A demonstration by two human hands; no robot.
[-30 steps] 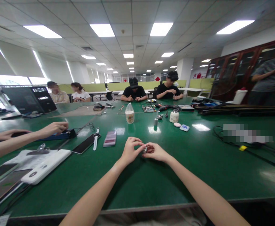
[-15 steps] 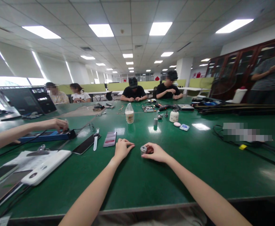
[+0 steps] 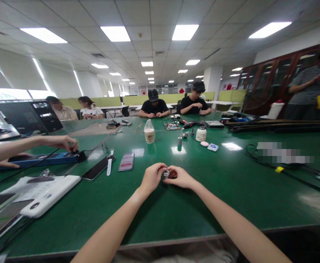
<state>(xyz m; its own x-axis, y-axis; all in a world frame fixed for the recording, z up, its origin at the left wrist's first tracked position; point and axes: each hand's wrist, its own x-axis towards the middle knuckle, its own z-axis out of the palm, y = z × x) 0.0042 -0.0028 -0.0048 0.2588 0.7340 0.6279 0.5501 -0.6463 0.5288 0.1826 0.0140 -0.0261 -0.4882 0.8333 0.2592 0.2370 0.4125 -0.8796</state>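
A small silver metal cylinder (image 3: 166, 174) with an open-looking, detailed top stands on the green table in front of me. My right hand (image 3: 182, 178) grips its right side between thumb and fingers. From the left, my left hand (image 3: 152, 179) has its fingertips closed at the cylinder's upper rim. What the left fingertips pinch there, beyond the rim itself, is too small to make out. Farther off, a second metal cylinder (image 3: 180, 141) stands upright, near a small dark metal part (image 3: 184, 135).
To the left lie a phone (image 3: 95, 168), a white-strapped watch (image 3: 109, 162), a pixelated card (image 3: 126, 162) and a white power bank (image 3: 50, 195). A co-worker's hand (image 3: 66, 143) is over a blue device (image 3: 48, 159). Ahead stand a bagged cup (image 3: 149, 135) and a white jar (image 3: 200, 134). Black cables (image 3: 261, 162) lie right.
My left hand has moved right from the bare tabletop to the cylinder, and its fingers now meet the top. My right hand keeps its grip. The view has shifted slightly.
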